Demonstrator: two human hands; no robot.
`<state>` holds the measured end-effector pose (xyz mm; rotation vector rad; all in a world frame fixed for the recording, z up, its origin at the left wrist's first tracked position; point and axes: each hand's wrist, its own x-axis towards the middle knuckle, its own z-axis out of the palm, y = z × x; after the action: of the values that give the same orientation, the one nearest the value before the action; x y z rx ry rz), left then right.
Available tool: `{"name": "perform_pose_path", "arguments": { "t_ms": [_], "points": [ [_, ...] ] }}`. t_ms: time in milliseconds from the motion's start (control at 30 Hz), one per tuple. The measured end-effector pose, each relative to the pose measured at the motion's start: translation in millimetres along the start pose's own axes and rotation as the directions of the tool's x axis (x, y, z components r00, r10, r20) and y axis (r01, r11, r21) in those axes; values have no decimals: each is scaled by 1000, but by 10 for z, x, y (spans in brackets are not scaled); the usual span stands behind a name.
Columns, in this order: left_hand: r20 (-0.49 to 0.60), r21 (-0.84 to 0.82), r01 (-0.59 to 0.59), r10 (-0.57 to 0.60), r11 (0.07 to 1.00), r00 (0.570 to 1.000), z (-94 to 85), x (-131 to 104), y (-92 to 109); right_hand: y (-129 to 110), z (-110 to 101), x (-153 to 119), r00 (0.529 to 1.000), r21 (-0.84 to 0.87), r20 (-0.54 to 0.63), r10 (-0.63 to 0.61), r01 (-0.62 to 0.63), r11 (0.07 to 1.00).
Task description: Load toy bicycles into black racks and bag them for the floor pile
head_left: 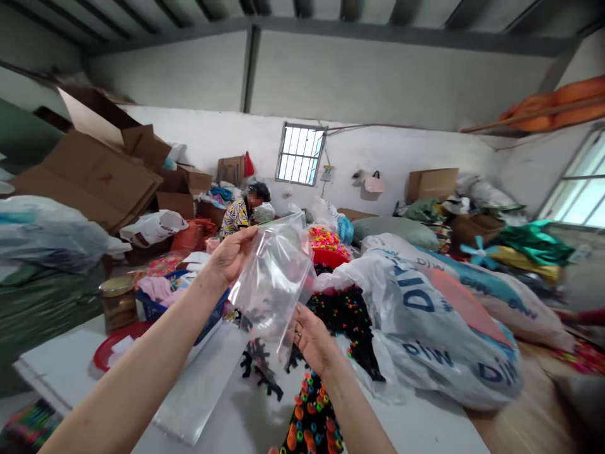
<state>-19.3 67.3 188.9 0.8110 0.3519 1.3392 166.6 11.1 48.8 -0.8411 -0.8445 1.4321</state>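
Both hands hold up a clear plastic bag [276, 271] above the white table [425, 425]. My left hand [235, 255] pinches its upper left edge, and my right hand [309, 337] grips its lower right side. Through and below the bag, black branching pieces [262, 372] show on the table. A stack of clear plastic bags [201, 384] lies flat under my left forearm. Near my right wrist is a pile of black pieces with orange, green and blue bits [312, 419]. Behind it spreads another dark pile with coloured specks [347, 318].
Large printed plastic sacks [425, 321] bulge along the table's right side. On the left stand a jar [117, 302], a red tray [101, 353] and a blue basket [144, 302]. A red basin [326, 257] of bright pieces sits farther back. Another person [239, 208] is near the far wall.
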Motion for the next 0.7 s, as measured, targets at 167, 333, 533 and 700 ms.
{"name": "perform_pose_path", "arguments": {
  "t_ms": [167, 333, 533, 700],
  "points": [
    [30, 343, -118, 114, 932, 993, -109, 66, -130, -32, -110, -177, 986, -57, 4, -169, 169, 984],
    [-23, 775, -168, 292, 609, 956, -355, 161, -557, -461, -708, -203, 745, -610, -279, -606, 350, 711],
    [333, 719, -59, -269, 693, 904, 209, -155, -1395, -790, -663, -447, 639, -944, 167, -751, 323, 65],
    [327, 632, -93, -156, 769, 932, 478, -118, -1725, -827, -866, -753, 713, -983, 75, -697, 172, 70]
  ]
}}
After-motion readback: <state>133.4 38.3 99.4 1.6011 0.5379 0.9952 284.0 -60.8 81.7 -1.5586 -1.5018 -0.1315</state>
